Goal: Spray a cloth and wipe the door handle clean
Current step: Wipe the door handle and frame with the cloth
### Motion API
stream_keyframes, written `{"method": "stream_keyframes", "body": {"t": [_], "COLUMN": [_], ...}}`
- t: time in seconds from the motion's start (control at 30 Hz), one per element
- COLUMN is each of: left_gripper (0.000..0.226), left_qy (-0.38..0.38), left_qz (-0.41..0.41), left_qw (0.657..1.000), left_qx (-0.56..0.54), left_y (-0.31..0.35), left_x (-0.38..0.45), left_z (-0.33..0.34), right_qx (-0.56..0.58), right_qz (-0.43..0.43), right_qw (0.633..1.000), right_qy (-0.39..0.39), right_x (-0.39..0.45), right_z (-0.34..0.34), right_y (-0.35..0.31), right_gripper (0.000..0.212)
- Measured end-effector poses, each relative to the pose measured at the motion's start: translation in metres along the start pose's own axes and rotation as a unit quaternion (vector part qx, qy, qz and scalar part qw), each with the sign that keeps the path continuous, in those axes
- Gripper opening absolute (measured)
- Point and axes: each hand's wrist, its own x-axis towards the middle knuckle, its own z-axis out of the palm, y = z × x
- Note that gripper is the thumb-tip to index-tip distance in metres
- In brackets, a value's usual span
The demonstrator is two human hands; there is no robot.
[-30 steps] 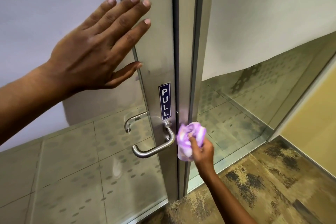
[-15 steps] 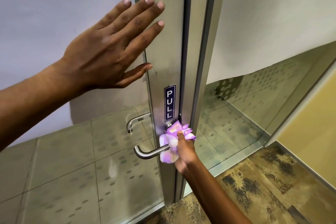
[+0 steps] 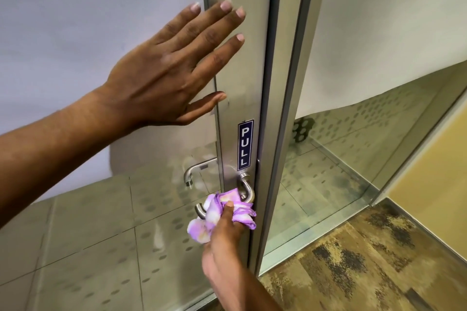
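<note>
The wiping looks under way. The right hand (image 3: 225,242) has its fingers (image 3: 228,209) closed around the purple cloth (image 3: 214,219), and the cloth is pressed on the door handle (image 3: 246,190). The bar under the cloth is partly hidden, so I cannot tell how clean it is. No spray bottle shows. The left hand (image 3: 166,81) lies flat on the door frame (image 3: 240,63), fingers spread wide, holding nothing. A PULL sign (image 3: 245,144) sits just above the handle. Nothing blocks the way.

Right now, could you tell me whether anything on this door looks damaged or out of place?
Nothing stands out. The handle and PULL sign sit straight; only faint smudges mark the frame.
</note>
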Motion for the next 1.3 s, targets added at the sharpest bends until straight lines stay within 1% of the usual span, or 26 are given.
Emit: {"method": "stream_keyframes", "body": {"t": [0.13, 0.2, 0.27, 0.3, 0.37, 0.43, 0.47, 0.53, 0.57, 0.63, 0.67, 0.7, 0.73, 0.77, 0.8, 0.83, 0.87, 0.9, 0.93, 0.97, 1.03, 1.07, 1.13, 1.2, 1.23, 1.3], "left_gripper": [0.073, 0.073, 0.073, 0.073, 0.073, 0.074, 0.074, 0.074, 0.074, 0.073, 0.073, 0.073, 0.073, 0.073, 0.072, 0.072, 0.072, 0.072, 0.072, 0.072, 0.073, 0.073, 0.073, 0.072, 0.072, 0.072], "left_qy": [0.002, 0.002, -0.001, -0.002, -0.005, -0.006, -0.007, -0.008, -0.007, -0.004, -0.004, -0.005, -0.007, -0.007, -0.008, -0.008, -0.009, -0.01, -0.011, -0.013, -0.016, -0.017, -0.018, -0.019, -0.02, -0.021], "left_qz": [-0.001, -0.002, -0.002, -0.002, -0.002, -0.002, -0.002, -0.002, -0.001, 0.0, -0.001, -0.001, -0.002, -0.001, -0.002, -0.002, -0.002, -0.001, -0.002, -0.002, -0.002, -0.001, 0.0, 0.001, 0.002, 0.001], "left_qw": [1.0, 1.0, 1.0, 1.0, 1.0, 1.0, 1.0, 1.0, 1.0, 1.0, 1.0, 1.0, 1.0, 1.0, 1.0, 1.0, 1.0, 1.0, 1.0, 1.0, 1.0, 1.0, 1.0, 1.0, 1.0, 1.0], "left_qx": [-0.002, -0.004, -0.007, -0.007, -0.004, -0.002, -0.001, 0.0, 0.0, 0.0, 0.002, 0.005, 0.006, 0.006, 0.007, 0.008, 0.009, 0.008, 0.007, 0.008, 0.012, 0.013, 0.013, 0.015, 0.015, 0.014], "left_y": [-0.001, -0.001, -0.001, -0.001, -0.001, -0.001, -0.001, 0.0, 0.0, 0.0, 0.0, 0.0, 0.0, 0.0, 0.0, 0.0, 0.0, 0.0, 0.0, 0.0, 0.0, 0.0, 0.0, 0.0, 0.0, 0.0], "left_x": [0.0, 0.0, 0.0, 0.0, 0.0, 0.0, 0.0, 0.0, 0.0, 0.0, 0.001, 0.001, 0.001, 0.001, 0.001, 0.001, 0.001, 0.001, 0.001, 0.001, 0.001, 0.002, 0.002, 0.002, 0.002, 0.002], "left_z": [0.0, 0.0, -0.001, -0.001, -0.002, -0.002, -0.002, -0.003, -0.003, -0.003, -0.003, -0.003, -0.002, -0.002, -0.002, -0.002, -0.002, -0.002, -0.003, -0.003, -0.004, -0.004, -0.004, -0.004, -0.003, -0.002], "right_qx": [0.037, 0.053, 0.053, 0.028, 0.005, 0.003, 0.013, 0.051, 0.066, 0.076, 0.079, 0.101, 0.157, 0.176, 0.194, 0.172, 0.12, 0.076, 0.042, 0.013, -0.074, -0.124, -0.205, -0.273, -0.299, -0.326], "right_qz": [0.044, 0.076, 0.102, 0.1, 0.11, 0.187, 0.223, 0.267, 0.271, 0.27, 0.268, 0.272, 0.269, 0.222, 0.152, 0.04, -0.089, -0.216, -0.313, -0.386, -0.504, -0.558, -0.649, -0.696, -0.704, -0.706], "right_qw": [0.998, 0.995, 0.991, 0.992, 0.988, 0.967, 0.956, 0.943, 0.942, 0.945, 0.943, 0.94, 0.927, 0.928, 0.923, 0.932, 0.943, 0.943, 0.931, 0.911, 0.854, 0.813, 0.723, 0.651, 0.632, 0.618], "right_qy": [0.007, -0.029, -0.064, -0.077, -0.109, -0.171, -0.188, -0.194, -0.186, -0.17, -0.182, -0.18, -0.211, -0.243, -0.296, -0.318, -0.299, -0.242, -0.181, -0.143, -0.109, -0.107, -0.12, -0.131, -0.129, -0.114], "right_x": [-0.015, -0.02, -0.017, -0.02, -0.025, -0.021, -0.017, -0.014, -0.015, -0.012, -0.014, -0.017, -0.023, -0.025, -0.026, -0.024, -0.025, -0.02, -0.015, -0.01, 0.004, 0.014, 0.029, 0.04, 0.042, 0.049], "right_z": [0.009, 0.01, 0.009, 0.01, 0.004, -0.006, -0.011, -0.015, -0.015, -0.02, -0.024, -0.028, -0.031, -0.034, -0.039, -0.042, -0.042, -0.04, -0.036, -0.031, -0.022, -0.019, -0.012, -0.004, -0.002, -0.002], "right_y": [-0.007, -0.013, -0.019, -0.026, -0.037, -0.042, -0.045, -0.049, -0.051, -0.054, -0.057, -0.062, -0.071, -0.082, -0.094, -0.103, -0.114, -0.121, -0.126, -0.127, -0.124, -0.122, -0.119, -0.116, -0.114, -0.106], "right_gripper": [0.024, 0.01, 0.034, 0.038, 0.037, 0.038, 0.035, 0.04, 0.044, 0.043, 0.043, 0.035, 0.026, 0.041, 0.051, 0.046, 0.037, 0.033, 0.031, 0.029, 0.028, 0.029, 0.04, 0.047, 0.047, 0.045]}}
